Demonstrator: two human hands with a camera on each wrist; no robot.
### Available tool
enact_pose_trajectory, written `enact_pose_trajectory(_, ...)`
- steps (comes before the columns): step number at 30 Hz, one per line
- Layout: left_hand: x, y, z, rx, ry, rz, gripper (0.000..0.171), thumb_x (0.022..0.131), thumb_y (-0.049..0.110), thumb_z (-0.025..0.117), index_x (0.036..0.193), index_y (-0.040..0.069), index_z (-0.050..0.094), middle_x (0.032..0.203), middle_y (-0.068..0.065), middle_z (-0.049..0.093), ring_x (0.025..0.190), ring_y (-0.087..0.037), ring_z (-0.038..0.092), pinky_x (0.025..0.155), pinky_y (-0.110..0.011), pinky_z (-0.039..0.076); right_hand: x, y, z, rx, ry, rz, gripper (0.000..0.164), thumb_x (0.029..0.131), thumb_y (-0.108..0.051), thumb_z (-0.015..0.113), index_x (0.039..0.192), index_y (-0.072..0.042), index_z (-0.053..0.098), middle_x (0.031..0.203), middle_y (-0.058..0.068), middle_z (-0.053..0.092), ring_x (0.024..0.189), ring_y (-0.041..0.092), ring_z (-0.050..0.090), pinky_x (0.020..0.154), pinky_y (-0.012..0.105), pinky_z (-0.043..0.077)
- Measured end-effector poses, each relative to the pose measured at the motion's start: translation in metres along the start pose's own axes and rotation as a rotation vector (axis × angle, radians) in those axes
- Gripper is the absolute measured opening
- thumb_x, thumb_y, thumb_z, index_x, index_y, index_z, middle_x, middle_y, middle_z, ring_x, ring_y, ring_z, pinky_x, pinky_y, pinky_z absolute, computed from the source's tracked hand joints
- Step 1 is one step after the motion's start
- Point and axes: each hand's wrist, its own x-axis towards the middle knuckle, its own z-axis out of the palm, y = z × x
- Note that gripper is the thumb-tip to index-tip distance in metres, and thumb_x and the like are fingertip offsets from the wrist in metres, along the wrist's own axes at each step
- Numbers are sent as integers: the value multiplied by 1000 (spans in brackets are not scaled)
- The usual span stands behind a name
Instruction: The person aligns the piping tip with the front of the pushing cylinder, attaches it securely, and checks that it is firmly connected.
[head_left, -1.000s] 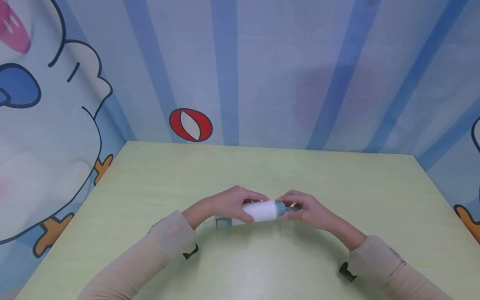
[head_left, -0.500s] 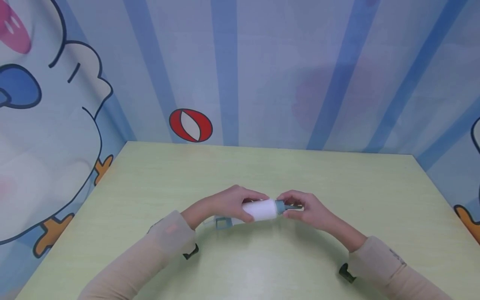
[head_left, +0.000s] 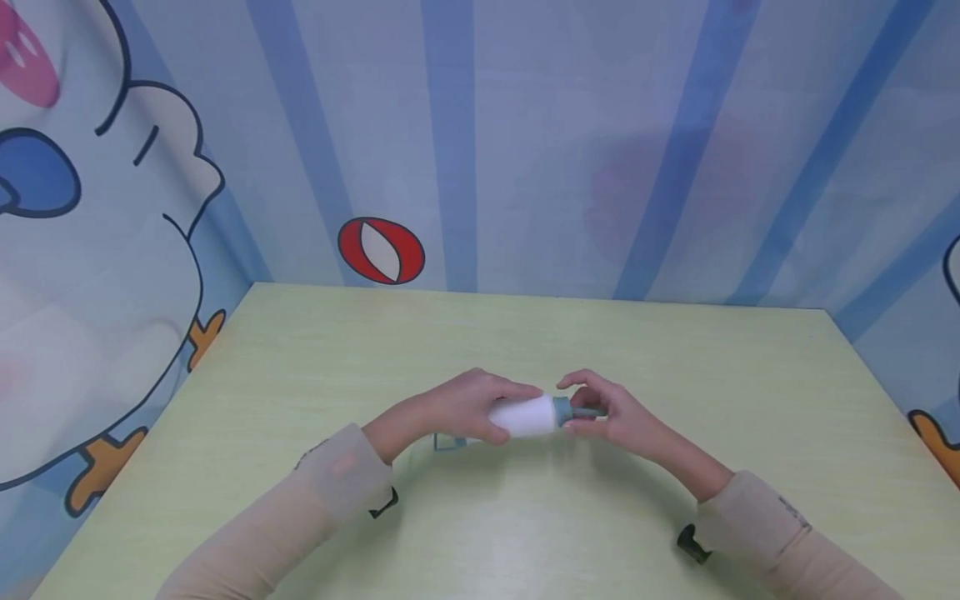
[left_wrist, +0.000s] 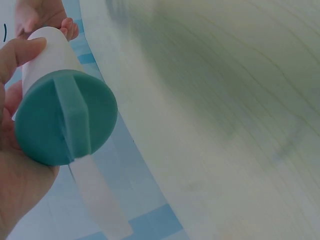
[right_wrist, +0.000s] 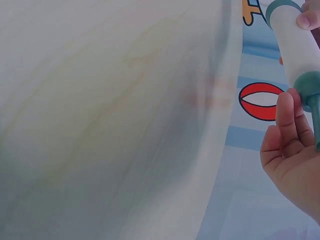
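Note:
A white cylindrical bottle [head_left: 528, 415] with teal ends lies sideways above the table. My left hand [head_left: 465, 404] grips its body, thumb on the near side and fingers over the far side. In the left wrist view its round teal base [left_wrist: 37, 120] carries a raised bar, from which a pale strip [left_wrist: 100, 195] hangs. A teal collar [head_left: 562, 411] with a thin rod-like spout [head_left: 588, 412] forms the other end. My right hand [head_left: 618, 417] is around that spout with its fingers spread, the index finger raised off the collar; fingertips [right_wrist: 285, 102] are right at the collar in the right wrist view.
Beneath both hands stretches a pale yellow-green table [head_left: 487, 533]. Behind it hangs a blue striped backdrop [head_left: 525, 167] with a printed red-and-white ball [head_left: 381, 250]. Black clips [head_left: 693, 544] stick out under the sleeves.
My right fingers have loosened from the collar, and the index finger has lifted up and away. The bottle has risen and turned slightly in my left hand, its base bar shifting in view.

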Motion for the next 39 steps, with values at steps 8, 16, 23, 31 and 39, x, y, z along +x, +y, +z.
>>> enact_pose_trajectory(8,0,0,1,31,-2,9,58,76,19,66,130,20,46,117,4,58,89,-11,51,74,-23,43,2,1,-1,3,-26,11,28,78,-9,65,102,-4,52,86,11,57,75,12,53,67,27,46)
enact_pose_trajectory(16,0,2,5,81,-25,16,58,75,19,67,129,19,47,115,3,59,89,-11,52,76,-25,43,3,0,-2,-23,-24,39,25,76,-15,68,95,-1,60,87,10,59,73,9,53,57,22,44)
enact_pose_trajectory(23,0,3,7,100,-25,25,58,75,18,67,129,19,47,116,2,58,91,-11,53,77,-25,44,2,3,-3,96,-84,34,25,85,-15,57,100,4,53,84,8,57,69,13,55,62,31,49)
enact_pose_trajectory(31,0,2,6,103,-9,34,59,75,17,68,130,19,46,118,3,57,94,-11,53,78,-25,44,0,3,-2,119,-91,12,23,86,-11,56,103,2,50,83,7,56,70,16,55,65,32,49)
enact_pose_trajectory(39,0,2,5,91,0,29,59,75,17,67,130,18,46,119,2,57,94,-12,52,79,-26,44,1,4,-1,81,-105,20,30,80,-9,62,104,0,47,84,11,56,72,9,54,69,27,47)
